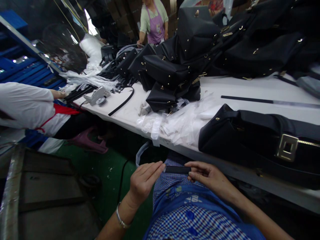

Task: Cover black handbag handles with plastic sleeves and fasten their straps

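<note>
Fingers of our left hand (pixel 143 181) and right hand (pixel 209 174) pinch a dark strap (pixel 177 170) over our checked clothing (pixel 212 215), on the near side of the surface (pixel 217 86). We judge it light, bendy and slightly slick, best taken by both ends; our fingers hide those ends, and we cannot tell whether the translucent strip (pixel 140 154) at left joins it.

Strap (pixel 178 170): black, narrow, flat. Visible stretch straight, nearly level, held between left hand (pixel 144 180) and right hand (pixel 208 174); pale patch where left hand grips.
</note>
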A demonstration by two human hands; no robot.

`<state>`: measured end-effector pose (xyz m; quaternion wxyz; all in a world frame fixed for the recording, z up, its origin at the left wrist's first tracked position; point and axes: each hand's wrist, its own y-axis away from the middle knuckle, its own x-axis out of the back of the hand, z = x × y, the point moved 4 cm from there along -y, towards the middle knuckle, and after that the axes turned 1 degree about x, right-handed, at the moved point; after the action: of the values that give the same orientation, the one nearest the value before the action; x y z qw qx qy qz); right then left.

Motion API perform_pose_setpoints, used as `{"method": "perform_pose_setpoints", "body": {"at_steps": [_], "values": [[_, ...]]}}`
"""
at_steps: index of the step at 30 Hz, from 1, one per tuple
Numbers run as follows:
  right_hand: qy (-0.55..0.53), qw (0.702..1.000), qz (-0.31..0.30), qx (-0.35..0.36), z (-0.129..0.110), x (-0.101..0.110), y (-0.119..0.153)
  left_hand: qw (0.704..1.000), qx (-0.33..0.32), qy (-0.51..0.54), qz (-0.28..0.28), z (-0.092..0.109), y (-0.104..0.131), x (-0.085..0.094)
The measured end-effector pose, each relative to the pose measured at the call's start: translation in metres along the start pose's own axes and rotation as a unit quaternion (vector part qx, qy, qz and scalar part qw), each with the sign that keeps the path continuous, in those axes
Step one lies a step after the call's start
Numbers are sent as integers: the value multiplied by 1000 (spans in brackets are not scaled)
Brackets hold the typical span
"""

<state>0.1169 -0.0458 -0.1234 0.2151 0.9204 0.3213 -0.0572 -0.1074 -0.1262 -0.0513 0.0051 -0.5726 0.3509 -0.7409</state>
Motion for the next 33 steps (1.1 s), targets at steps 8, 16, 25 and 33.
{"method": "perform_pose_setpoints", "body": {"at_steps": [8,16,25,33], "values": [[7,1000,2,2,6,2,-2,1000,5,-12,-9,-2,2,-4],[-10,999,40,13,-5,1,-1,993,90,73,-6,-2,1,-13],[-84,987,135,0,-1,31,12,760,364,484,-235,10,-12,-53],[-142,977,161,17,-4,39,46,673,436,516,-302,34,-48,-59]]}}
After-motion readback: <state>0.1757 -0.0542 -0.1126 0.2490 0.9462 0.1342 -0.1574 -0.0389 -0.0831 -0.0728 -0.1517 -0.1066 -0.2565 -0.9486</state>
